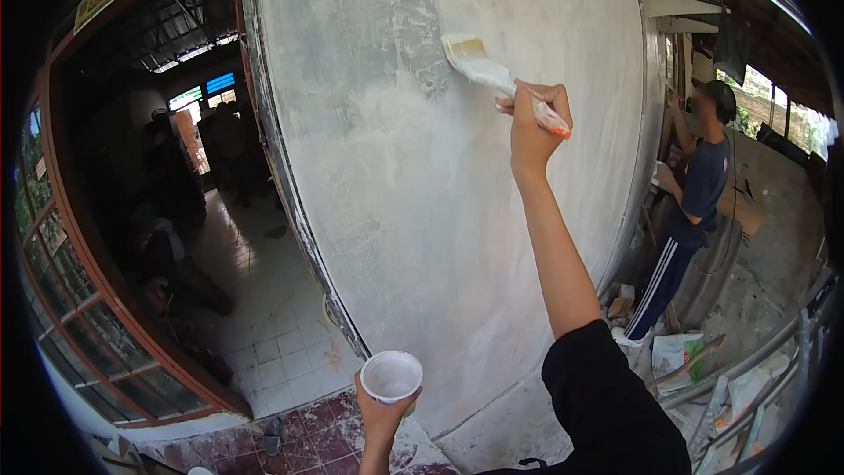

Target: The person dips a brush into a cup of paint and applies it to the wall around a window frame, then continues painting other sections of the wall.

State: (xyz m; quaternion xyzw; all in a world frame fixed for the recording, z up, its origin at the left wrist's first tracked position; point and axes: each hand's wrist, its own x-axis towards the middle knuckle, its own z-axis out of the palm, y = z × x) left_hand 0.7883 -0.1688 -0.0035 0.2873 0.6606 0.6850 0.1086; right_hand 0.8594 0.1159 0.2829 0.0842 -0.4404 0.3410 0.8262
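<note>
My right hand (538, 127) is closed round the handle of a paintbrush (485, 69), raised in front of the upper wall. White paint coats the brush, and its orange handle end sticks out past my fingers. The bristles point up and left, right at the wall surface. The wall (413, 185) is partly whitened, with grey, streaky patches at the upper left. Low in the view, my left hand (383, 412) grips a white plastic tub (392, 376) from below, its mouth tilted toward me and whitish paint on its inside.
Left of the wall is an open doorway (255, 255) with a tiled floor, beside a brown-framed glass door (97, 308). At the right, a person (694, 185) in dark clothes stands facing the wall. Pipes (765, 405) and a plastic sack (675, 356) lie at lower right.
</note>
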